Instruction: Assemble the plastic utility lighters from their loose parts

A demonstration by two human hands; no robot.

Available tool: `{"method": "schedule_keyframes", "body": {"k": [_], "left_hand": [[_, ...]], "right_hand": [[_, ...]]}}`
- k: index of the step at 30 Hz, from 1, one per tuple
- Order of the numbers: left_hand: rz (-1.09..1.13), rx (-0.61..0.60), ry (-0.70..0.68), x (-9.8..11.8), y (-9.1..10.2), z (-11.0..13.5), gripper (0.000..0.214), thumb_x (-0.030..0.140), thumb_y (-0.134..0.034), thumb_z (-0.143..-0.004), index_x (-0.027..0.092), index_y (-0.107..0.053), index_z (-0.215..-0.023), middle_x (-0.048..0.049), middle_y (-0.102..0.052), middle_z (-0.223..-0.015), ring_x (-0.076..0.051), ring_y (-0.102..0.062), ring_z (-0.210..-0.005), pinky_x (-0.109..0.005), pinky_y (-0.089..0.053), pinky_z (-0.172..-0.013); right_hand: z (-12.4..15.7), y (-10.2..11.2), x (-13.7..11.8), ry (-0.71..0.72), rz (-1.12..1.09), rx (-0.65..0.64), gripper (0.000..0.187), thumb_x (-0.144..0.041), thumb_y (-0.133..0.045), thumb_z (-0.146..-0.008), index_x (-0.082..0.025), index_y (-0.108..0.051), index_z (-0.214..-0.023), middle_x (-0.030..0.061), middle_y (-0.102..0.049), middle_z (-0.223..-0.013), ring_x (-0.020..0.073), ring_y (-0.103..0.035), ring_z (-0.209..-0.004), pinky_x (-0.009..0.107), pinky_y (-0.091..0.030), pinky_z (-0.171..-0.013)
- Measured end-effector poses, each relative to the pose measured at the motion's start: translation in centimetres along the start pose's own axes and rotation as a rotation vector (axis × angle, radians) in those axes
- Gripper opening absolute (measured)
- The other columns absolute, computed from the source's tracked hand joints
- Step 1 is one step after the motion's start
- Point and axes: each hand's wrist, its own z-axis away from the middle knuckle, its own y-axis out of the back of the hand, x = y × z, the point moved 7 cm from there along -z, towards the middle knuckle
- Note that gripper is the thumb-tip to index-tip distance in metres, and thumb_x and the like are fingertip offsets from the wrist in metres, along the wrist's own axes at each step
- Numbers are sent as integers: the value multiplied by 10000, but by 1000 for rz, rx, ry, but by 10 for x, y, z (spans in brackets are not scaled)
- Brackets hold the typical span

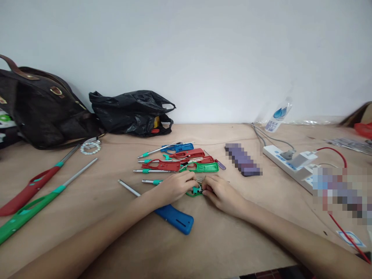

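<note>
Forearms (93,244), grn lighter (192,195) crosswise, rod (148,181) ptg L

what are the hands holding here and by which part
The left hand and right hand meet at an open green lighter casing, beside its teal piece; exactly which part each one grips, if any, cannot be told.

1. Viewpoint: head-worn camera, positioned above the near edge of the table (232,244).
2. Direction: forward and downward; the wall (209,58) fills the upper frame.
3. Range: close, with the left hand (178,186) and right hand (225,193) near mid-frame; forearms (101,236) enter from the lower corners.
4. Coverage: wide, from dark bag (49,112) at left to power strip (279,159) at right.
</note>
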Motion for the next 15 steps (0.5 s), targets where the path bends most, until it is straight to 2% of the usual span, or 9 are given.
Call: {"method": "schedule_keyframes", "body": {"k": [4, 15], "left_hand": [[68, 27, 12, -1, 2, 1, 265, 126, -355, -980, 134, -615, -930, -87, -594, -950, -183, -558, -854, -270, -461, -751], [522, 95, 187, -16, 13, 1, 209, 126, -467, -926, 161, -670, -955, -65, -650, -930, -165, -614, -885, -262, -489, -794]], "right_hand": [[0, 1, 0, -1, -2, 7, 89, -111, -510, -853, -190, -520, -815, 46, -585, -802, 192, -540, -774, 313, -431, -706], [0, 2, 0, -6, -24, 2, 91, -103, -515, -857, -192, -529, -840, 55, -608, -853, 199, -559, -819, 327, -446, -735]]}}
